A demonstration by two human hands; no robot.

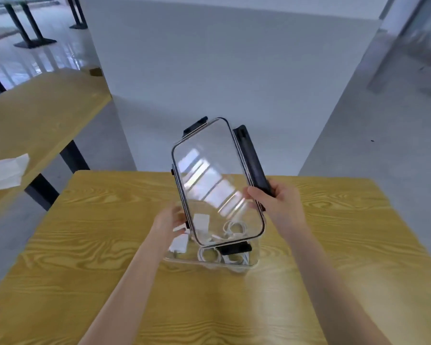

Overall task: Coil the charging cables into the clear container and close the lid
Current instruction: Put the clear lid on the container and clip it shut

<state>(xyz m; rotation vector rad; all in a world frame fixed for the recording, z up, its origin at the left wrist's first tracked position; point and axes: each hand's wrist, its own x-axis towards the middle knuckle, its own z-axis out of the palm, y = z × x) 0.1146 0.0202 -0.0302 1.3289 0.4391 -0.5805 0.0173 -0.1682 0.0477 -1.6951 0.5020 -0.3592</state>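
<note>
A clear lid (209, 170) with black latches is tilted up above the clear container (253, 260), which stands on the wooden table (85, 245). My right hand (275, 201) grips the lid's right edge by its long black latch. My left hand (171, 219) touches the lid's left edge with blurred fingers; its grip is unclear. Inside the container lie coiled white cables (230, 229) and a white charger plug (179, 244), seen through the lid and wall.
A second wooden table (42, 115) stands to the left with a white crumpled paper (6, 171) on it. A white partition wall (209, 70) rises just behind my table. Black table legs stand at the far left.
</note>
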